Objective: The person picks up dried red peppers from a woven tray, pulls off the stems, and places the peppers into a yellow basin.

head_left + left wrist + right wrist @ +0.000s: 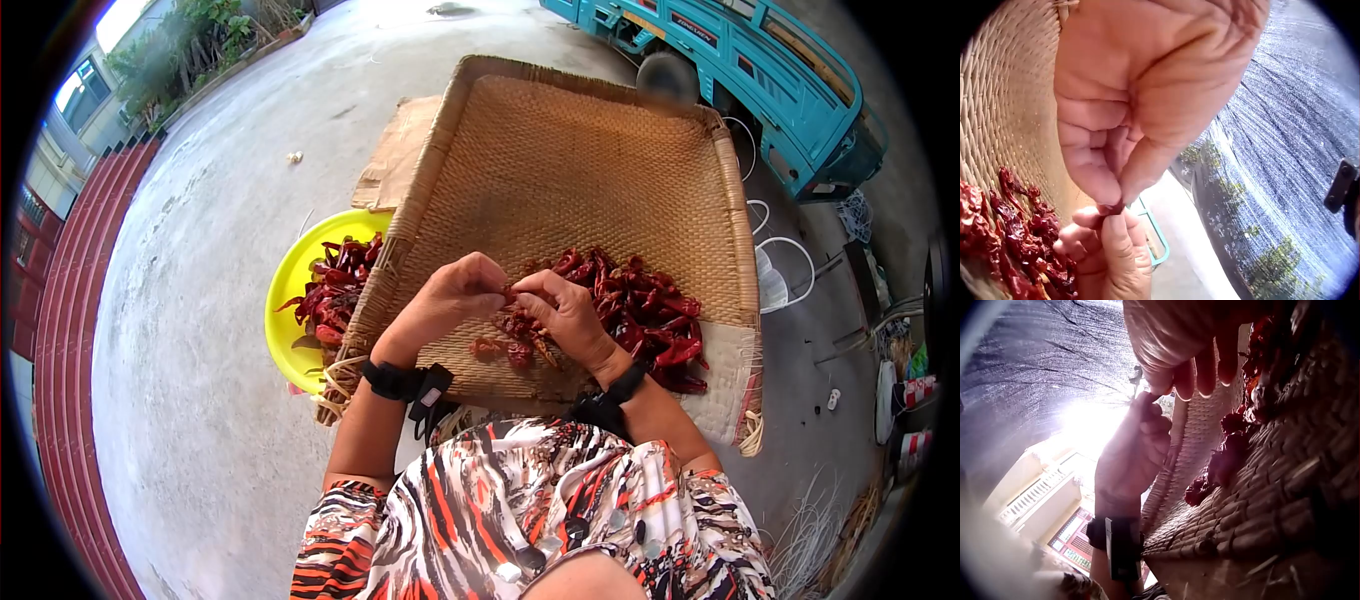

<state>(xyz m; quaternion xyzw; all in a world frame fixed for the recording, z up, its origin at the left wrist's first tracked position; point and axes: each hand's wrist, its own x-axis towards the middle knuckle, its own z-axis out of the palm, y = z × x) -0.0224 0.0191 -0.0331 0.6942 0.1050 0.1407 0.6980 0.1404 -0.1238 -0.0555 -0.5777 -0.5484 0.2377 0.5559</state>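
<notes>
Over the near part of a woven basket (590,150), both hands meet at their fingertips. Between them is a dried red chili (510,296), mostly covered by the fingers; a dark red bit of it shows in the left wrist view. My left hand (450,302) pinches it between thumb and forefinger. From the other side my right hand (568,315) pinches it too, its other fingers loosely bent in the right wrist view. Below and beside the right hand lies a heap of dried red chilies (650,320) on the weave, with a few loose, crumpled ones (520,353) nearer the body.
Left of the basket stands a yellow basin (285,290) holding more red chilies (335,295). Cardboard (400,150) lies beside the basket's far left side. A blue cargo vehicle (740,70) is parked beyond at the right. Red steps (75,370) run along the left.
</notes>
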